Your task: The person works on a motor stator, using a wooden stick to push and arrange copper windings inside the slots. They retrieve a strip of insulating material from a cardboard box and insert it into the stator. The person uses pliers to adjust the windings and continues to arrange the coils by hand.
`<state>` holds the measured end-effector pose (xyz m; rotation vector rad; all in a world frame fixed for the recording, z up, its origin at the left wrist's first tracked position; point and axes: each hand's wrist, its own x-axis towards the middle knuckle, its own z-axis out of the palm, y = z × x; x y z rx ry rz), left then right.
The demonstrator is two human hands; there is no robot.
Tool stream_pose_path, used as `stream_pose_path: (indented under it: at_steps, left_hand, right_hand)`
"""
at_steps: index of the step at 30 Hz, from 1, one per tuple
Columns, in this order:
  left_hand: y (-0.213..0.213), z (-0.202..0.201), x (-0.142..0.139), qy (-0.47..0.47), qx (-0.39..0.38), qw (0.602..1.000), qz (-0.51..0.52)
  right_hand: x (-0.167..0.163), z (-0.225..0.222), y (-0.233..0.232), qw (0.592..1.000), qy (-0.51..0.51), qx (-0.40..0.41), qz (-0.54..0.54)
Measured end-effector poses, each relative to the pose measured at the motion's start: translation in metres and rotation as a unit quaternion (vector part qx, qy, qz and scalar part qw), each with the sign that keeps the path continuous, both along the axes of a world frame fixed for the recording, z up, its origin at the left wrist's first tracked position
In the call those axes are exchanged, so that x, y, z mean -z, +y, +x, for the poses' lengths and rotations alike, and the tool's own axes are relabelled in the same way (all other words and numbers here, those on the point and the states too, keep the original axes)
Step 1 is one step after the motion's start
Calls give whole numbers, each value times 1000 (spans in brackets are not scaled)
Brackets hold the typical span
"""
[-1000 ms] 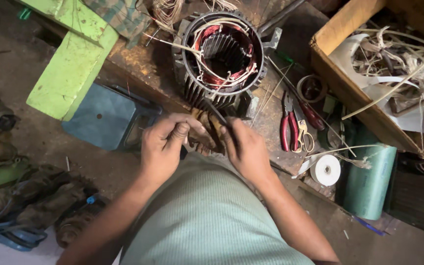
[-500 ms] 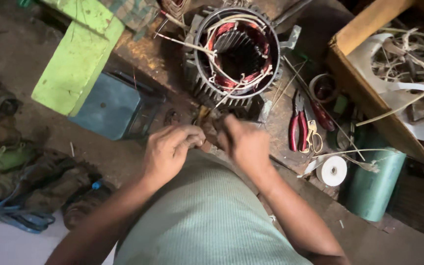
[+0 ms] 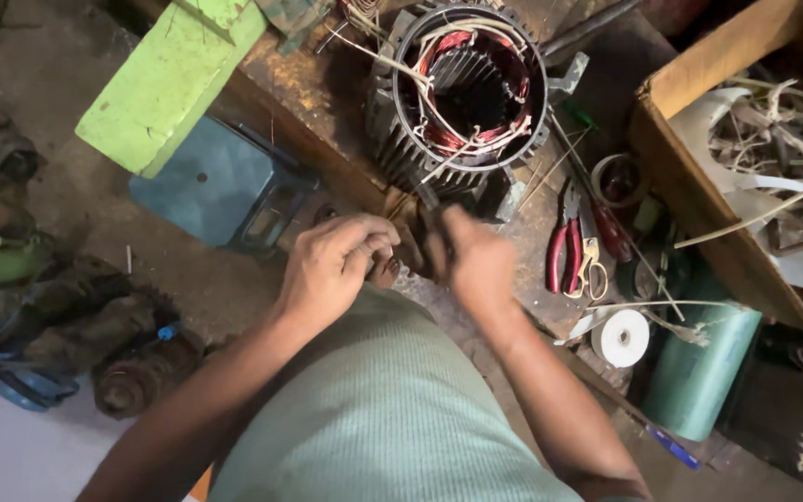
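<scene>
Far to the left of the left hand (image 3: 332,270), rusty scrap parts (image 3: 58,316) lie on the dirty floor. Up and left of that hand a bright green block (image 3: 164,79) leans over the bench edge, with a blue-grey box (image 3: 211,186) just below it, near the knuckles.

The left hand is curled, its fingers (image 3: 369,244) folded in around a small brown bundle (image 3: 401,246) that looks like insulating paper or short wire ends (it is too hidden to say which). The right hand (image 3: 476,265) sits just beside it, blurred; its fingers seem closed toward the same bundle, but I cannot tell how firmly it grips. Both hands meet over the person's lap, at the near edge of the workbench (image 3: 318,102).

Just above the two hands stands the motor stator (image 3: 467,88), open end up. Red-brown coils already fill its slots and pale lead wires loop around the rim, so the winding looks largely in place; the loose leads are untied and sticking out, so dressing and tying them appears left to do.

Right of the right hand lie red-handled pliers (image 3: 564,251), yellow-handled scissors (image 3: 592,256), a white tape roll (image 3: 620,336) and a green cylinder (image 3: 699,372). Further right, a wooden crate (image 3: 699,200) holds tangled offcuts.
</scene>
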<state>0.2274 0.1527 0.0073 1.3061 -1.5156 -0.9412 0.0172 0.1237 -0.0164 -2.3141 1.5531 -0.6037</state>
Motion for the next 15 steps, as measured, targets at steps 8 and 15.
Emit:
stream_pose_path:
  at_steps: [8, 15]
  left_hand:
    - [9, -13, -2, -28, -14, 999, -38]
    - [-16, -26, 11, 161, -109, 969, 149]
  right_hand:
    - [-11, 1, 3, 995, -72, -66, 26]
    - [-25, -28, 7, 985, -127, 54, 104]
